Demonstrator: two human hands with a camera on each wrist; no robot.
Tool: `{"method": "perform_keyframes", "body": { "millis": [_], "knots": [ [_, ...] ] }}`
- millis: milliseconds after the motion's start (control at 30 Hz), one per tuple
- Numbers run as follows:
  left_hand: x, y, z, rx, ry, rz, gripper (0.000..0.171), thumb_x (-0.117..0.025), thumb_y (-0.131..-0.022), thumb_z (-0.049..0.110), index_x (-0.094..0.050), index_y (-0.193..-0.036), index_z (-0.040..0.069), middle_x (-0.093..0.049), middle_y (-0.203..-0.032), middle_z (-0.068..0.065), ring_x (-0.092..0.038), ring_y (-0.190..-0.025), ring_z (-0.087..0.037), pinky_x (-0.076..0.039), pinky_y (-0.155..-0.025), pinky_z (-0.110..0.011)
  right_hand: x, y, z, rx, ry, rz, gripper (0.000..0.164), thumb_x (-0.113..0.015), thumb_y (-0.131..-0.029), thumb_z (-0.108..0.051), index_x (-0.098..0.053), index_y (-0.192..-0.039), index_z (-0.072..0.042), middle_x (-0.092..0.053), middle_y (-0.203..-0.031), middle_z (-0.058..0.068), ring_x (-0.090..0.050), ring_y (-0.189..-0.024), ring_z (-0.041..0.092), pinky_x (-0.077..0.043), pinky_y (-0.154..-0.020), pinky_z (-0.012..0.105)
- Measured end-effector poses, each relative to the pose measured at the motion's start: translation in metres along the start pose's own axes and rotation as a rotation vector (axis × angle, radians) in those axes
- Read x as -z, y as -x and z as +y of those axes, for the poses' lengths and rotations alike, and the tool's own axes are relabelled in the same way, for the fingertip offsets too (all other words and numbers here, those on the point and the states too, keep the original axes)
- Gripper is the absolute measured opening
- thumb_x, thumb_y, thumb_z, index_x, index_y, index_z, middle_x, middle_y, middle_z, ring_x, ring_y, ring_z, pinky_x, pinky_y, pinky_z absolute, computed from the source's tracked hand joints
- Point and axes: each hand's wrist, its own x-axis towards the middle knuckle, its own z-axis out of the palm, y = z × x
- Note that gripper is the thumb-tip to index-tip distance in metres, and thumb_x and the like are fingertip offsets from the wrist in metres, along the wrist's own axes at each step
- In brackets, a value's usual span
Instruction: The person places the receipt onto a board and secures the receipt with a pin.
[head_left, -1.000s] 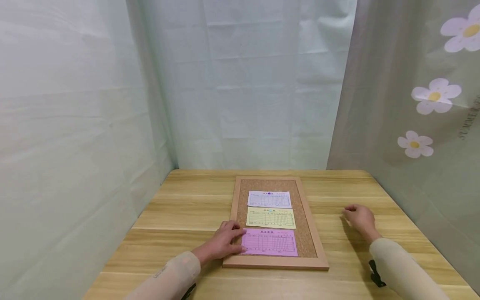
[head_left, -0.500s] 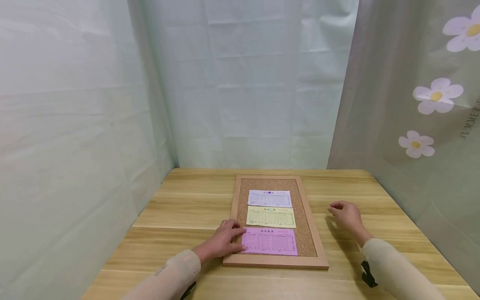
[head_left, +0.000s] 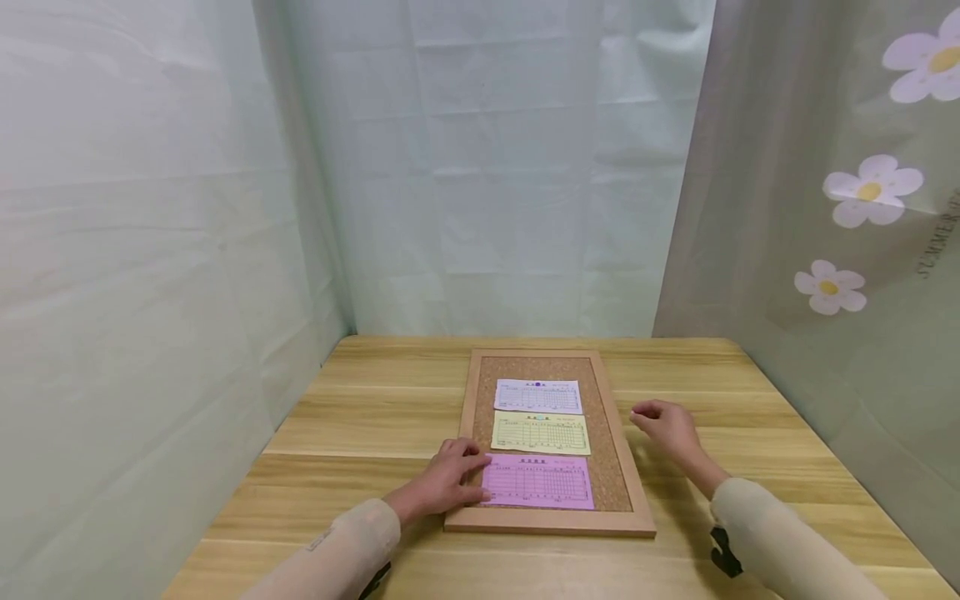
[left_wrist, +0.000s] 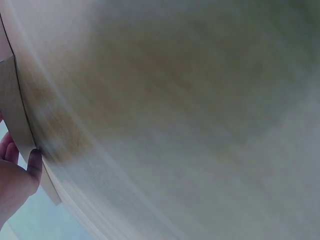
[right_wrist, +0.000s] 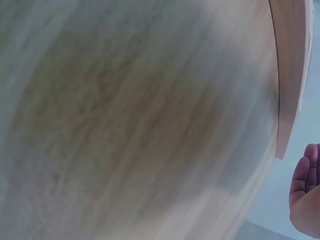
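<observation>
A cork board (head_left: 618, 467) in a wooden frame lies on the table, bearing three printed slips. The white slip (head_left: 517, 398) is uppermost, the yellow slip (head_left: 517, 435) in the middle, the pink slip (head_left: 536, 483) nearest. A purple pin head (head_left: 537, 384) and a pale blue one mark the upper two. My left hand (head_left: 450, 477) lies across the frame's left side, fingertips and thumb on the pink slip's left edge. Right of the board, my right hand (head_left: 671, 432) is raised, thumb and forefinger pinching a tiny pinkish thing, seemingly a pushpin (head_left: 633, 412); fingers partly hide it.
The wooden table (head_left: 360, 433) extends around the board on all sides. Pale curtains (head_left: 487, 167) hang behind it and on the left, and a flowered curtain (head_left: 750, 208) stands along the right edge.
My right hand has moved left over the table, from well right of the board to near its right frame edge. The left hand and the slips have stayed in place.
</observation>
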Motion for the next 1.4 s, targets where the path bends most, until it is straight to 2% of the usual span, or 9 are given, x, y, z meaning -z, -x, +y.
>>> {"method": "perform_keyframes", "body": {
  "millis": [167,467,667,800,1167,1400],
  "knots": [
    [0.001,0.000,0.000,-0.005,-0.003,0.000,0.062,-0.075,-0.087,0.043,-0.060,-0.137,0.011,-0.045,-0.132,-0.003,-0.036,-0.122,-0.024,-0.035,-0.103,-0.046,-0.005,0.001,-0.006,0.007,-0.012,-0.010,0.018,-0.068,-0.094,-0.012,-0.072,-0.104,0.002,-0.072,-0.101,0.016,-0.066,-0.094,0.030,-0.054,-0.078,0.043],
    [0.000,-0.001,0.000,-0.005,-0.018,-0.003,0.062,-0.075,-0.087,0.044,-0.061,-0.138,0.011,-0.045,-0.131,-0.002,-0.036,-0.122,-0.024,-0.036,-0.102,-0.045,-0.021,0.004,-0.022,0.014,-0.074,-0.022,0.012,-0.070,-0.090,-0.007,-0.072,-0.098,0.003,-0.072,-0.093,0.012,-0.065,-0.086,0.024,-0.052,-0.072,0.035],
    [0.001,-0.001,0.000,0.000,-0.016,-0.004,0.061,-0.075,-0.087,0.043,-0.061,-0.138,0.011,-0.045,-0.130,-0.002,-0.036,-0.121,-0.023,-0.036,-0.102,-0.045,-0.031,0.009,-0.035,-0.021,-0.115,-0.073,0.010,-0.070,-0.090,-0.006,-0.072,-0.098,0.000,-0.071,-0.091,0.008,-0.062,-0.083,0.019,-0.051,-0.070,0.030],
    [0.000,-0.001,0.000,0.005,-0.014,-0.005,0.061,-0.075,-0.087,0.043,-0.061,-0.138,0.012,-0.045,-0.131,-0.002,-0.036,-0.121,-0.023,-0.036,-0.102,-0.045,-0.038,0.012,-0.039,-0.002,-0.130,-0.091,0.010,-0.071,-0.090,-0.006,-0.072,-0.097,0.001,-0.070,-0.089,0.007,-0.062,-0.081,0.018,-0.050,-0.068,0.028],
    [0.000,-0.001,-0.001,-0.010,-0.022,-0.001,0.061,-0.075,-0.087,0.043,-0.060,-0.137,0.011,-0.046,-0.132,-0.004,-0.037,-0.122,-0.024,-0.036,-0.103,-0.045,-0.050,0.014,-0.046,-0.026,-0.156,-0.120,0.008,-0.071,-0.089,-0.004,-0.073,-0.097,-0.001,-0.069,-0.086,0.004,-0.058,-0.077,0.017,-0.049,-0.064,0.029],
    [-0.001,0.000,-0.001,-0.027,-0.027,0.009,0.061,-0.075,-0.088,0.042,-0.061,-0.137,0.010,-0.046,-0.132,-0.005,-0.037,-0.122,-0.024,-0.035,-0.103,-0.046,-0.061,0.017,-0.052,0.017,-0.149,-0.132,0.007,-0.073,-0.086,-0.003,-0.073,-0.093,0.000,-0.070,-0.084,0.002,-0.060,-0.076,0.014,-0.050,-0.064,0.026]
  ]
}}
